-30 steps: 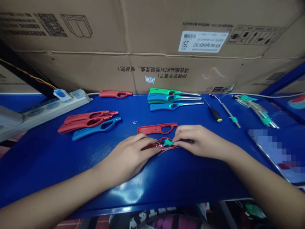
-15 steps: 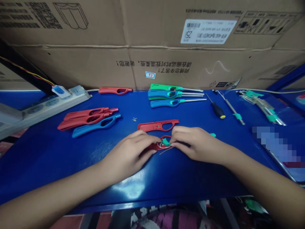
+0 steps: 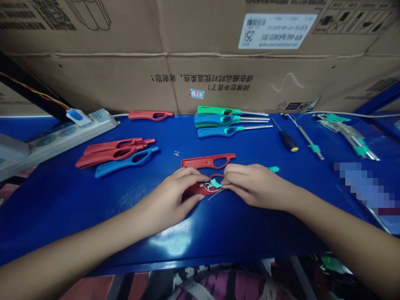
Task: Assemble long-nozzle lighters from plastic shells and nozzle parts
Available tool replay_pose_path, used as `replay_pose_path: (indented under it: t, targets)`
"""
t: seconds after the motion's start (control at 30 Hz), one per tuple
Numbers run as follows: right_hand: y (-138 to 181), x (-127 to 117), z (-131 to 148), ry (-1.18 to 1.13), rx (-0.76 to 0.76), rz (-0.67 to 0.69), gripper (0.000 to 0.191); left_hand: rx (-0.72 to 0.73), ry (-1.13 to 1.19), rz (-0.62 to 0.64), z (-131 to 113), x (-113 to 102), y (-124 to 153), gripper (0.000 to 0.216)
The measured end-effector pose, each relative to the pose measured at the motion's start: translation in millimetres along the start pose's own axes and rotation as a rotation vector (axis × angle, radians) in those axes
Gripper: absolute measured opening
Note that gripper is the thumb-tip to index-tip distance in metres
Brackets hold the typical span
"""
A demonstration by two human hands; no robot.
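A single head-worn view looks forward and steeply down from above the near edge of the blue table (image 3: pixel 306 171); the left hand (image 3: pixel 170 196) and right hand (image 3: pixel 253 187) sit mid-frame at close range; the cardboard (image 3: pixel 125 83) fills the top, farther off; the wearer's clothing (image 3: pixel 215 285), dim and probably the lap, borders the bottom.

Hands (image 3: pixel 170 192) and forearms (image 3: pixel 96 237) are bare; below the grip I can see clothing (image 3: pixel 220 285) patterned in purple, black and white.
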State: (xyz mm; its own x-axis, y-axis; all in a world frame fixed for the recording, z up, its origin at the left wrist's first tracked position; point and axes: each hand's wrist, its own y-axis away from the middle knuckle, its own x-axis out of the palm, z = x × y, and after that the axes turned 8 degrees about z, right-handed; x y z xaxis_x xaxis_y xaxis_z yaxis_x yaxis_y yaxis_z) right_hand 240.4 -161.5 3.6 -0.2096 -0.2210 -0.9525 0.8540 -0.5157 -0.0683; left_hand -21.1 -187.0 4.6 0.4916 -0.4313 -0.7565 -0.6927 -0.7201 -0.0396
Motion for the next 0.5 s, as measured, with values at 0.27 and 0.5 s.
replay_pose_path:
  t: [0.27, 0.5]
  targets:
    - [0.5, 2.6, -3.1, -0.085, -0.003, 0.005, 0.022, -0.031, 0.008, 0.015, -0.1, 0.4, 0.6, 0.031]
    - [-0.1, 3.2, -3.1, -0.058, -0.022, 0.005, 0.023, -0.044, 0.032, 0.017, 0.9, 1.2, 0.5, 0.031]
